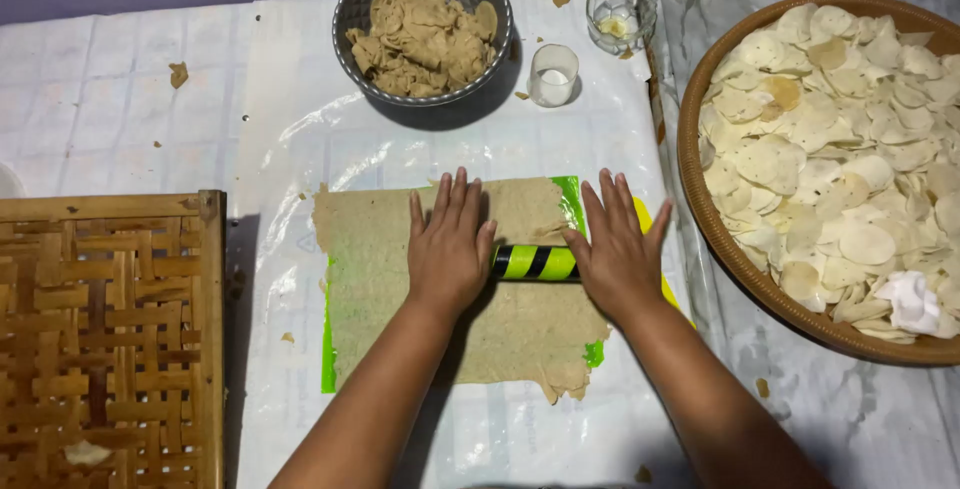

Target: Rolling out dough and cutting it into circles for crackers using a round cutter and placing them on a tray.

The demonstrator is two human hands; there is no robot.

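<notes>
A thin sheet of beige dough [375, 279] lies spread on a green plastic sheet [327, 359] in the middle. Across it lies a roller [536, 262] striped green and black. My left hand [449, 244] rests flat on the roller's left end, fingers stretched forward. My right hand [618, 249] lies flat over its right end, fingers apart. Only the middle of the roller shows between my hands.
A metal bowl [423, 24] of dough scraps stands at the back. A small white cup [553, 74] and a glass cup [619, 13] sit beside it. A wide brown basket [700, 199] of pale round discs fills the right. A woven bamboo tray [110, 339] lies left.
</notes>
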